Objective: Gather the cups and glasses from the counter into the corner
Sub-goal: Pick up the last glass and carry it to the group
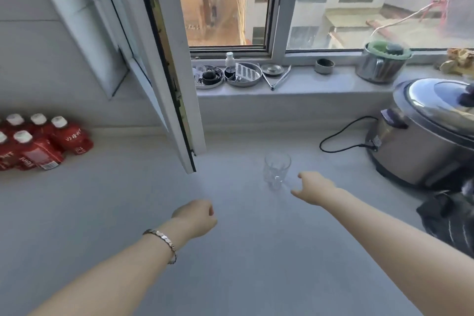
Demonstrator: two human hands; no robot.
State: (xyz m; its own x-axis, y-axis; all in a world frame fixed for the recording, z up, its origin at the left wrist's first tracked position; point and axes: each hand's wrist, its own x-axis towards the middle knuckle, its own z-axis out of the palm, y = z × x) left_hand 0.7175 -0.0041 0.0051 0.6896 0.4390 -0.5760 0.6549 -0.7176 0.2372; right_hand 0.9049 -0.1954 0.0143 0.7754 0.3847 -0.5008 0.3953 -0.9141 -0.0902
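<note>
Wide pale grey counter (107,213) fills the lower view, smooth and mostly bare, running back to a grey wall and a white-framed window (277,7) looking out on neighbouring buildings. An open white window sash (177,100) swings in over the counter, just left of the clear drinking glass (277,170). Far right of the glass sits a big stainless steel cooker with a domed lid (425,133), its black cord (341,140) looping toward the glass. Far left of the glass, a cluster of red juice bottles with white caps (43,141) against the wall. Behind the glass, up on the sill, round metal dishes (243,74) and a steel pot with a green lid (382,64). The glass stands upright on the counter, mid-surface, nothing touching it. Right hand (314,187) hovers just beside it, fingers spread and empty. Left hand (196,218), silver bracelet (164,242) at the wrist, is curled loosely closed, holding nothing visible.
</note>
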